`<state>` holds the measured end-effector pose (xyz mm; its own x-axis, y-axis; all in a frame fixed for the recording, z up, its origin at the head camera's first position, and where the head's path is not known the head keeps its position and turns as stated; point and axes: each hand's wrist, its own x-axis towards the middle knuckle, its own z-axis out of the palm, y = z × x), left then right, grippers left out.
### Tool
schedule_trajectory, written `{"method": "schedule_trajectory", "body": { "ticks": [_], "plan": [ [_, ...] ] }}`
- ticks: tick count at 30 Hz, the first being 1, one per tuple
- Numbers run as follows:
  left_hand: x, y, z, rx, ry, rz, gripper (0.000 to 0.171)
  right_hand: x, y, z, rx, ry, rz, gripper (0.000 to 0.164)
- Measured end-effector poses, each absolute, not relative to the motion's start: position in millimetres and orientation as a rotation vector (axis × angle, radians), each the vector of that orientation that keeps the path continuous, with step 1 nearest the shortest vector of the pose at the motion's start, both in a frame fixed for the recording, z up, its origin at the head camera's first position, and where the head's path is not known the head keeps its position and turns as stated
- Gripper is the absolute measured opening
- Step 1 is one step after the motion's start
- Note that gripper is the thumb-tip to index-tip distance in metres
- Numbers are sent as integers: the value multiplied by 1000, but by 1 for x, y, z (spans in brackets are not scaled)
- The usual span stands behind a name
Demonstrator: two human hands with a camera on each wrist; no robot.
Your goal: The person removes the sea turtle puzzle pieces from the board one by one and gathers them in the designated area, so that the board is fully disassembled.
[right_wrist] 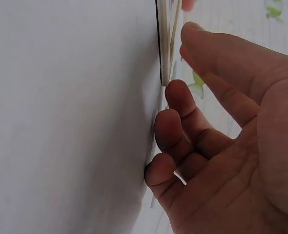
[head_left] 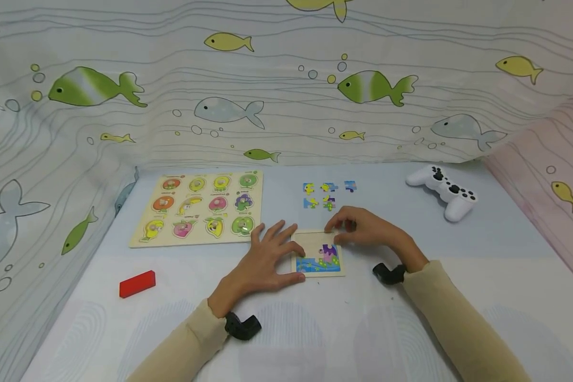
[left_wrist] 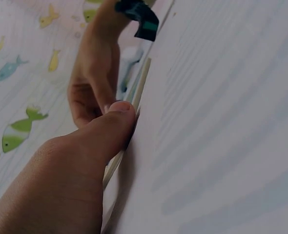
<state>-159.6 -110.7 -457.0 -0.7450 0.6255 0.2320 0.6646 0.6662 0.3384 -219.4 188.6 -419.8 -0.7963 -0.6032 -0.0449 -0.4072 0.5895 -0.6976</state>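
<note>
A small wooden puzzle tray [head_left: 317, 275] lies on the table, its inset partly filled with joined pieces [head_left: 328, 255] showing blue water and a purple-and-pink figure. My left hand [head_left: 272, 257] spreads over its left side, thumb along the near left corner and forefinger reaching over the left rim. The left wrist view shows that thumb [left_wrist: 122, 106] against the tray's edge. My right hand [head_left: 363, 231] bends loosely round the far right corner, fingertips [right_wrist: 178, 92] right at the edge, with no piece visible in it. Beyond the tray lie several loose jigsaw pieces [head_left: 310, 203].
A larger wooden fruit board [head_left: 198, 212] with knobbed pieces lies at the left, close to my left fingers. A red block [head_left: 137, 284] is nearer on that side. The white game controller [head_left: 443, 191] rests at the back right. A fish-patterned sheet [head_left: 286, 79] rises behind.
</note>
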Motion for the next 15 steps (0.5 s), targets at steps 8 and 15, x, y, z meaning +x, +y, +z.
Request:
{"method": "schedule_trajectory", "body": {
  "ticks": [8, 15],
  "plan": [
    [-162, -111, -460, -1086, -2768, -617, 41, -213, 184, -417, -890, 2523, -966, 25],
    [-162, -112, -459, -1086, -2769, -629, 41, -212, 181, -415, -899, 2523, -903, 21]
  ]
}}
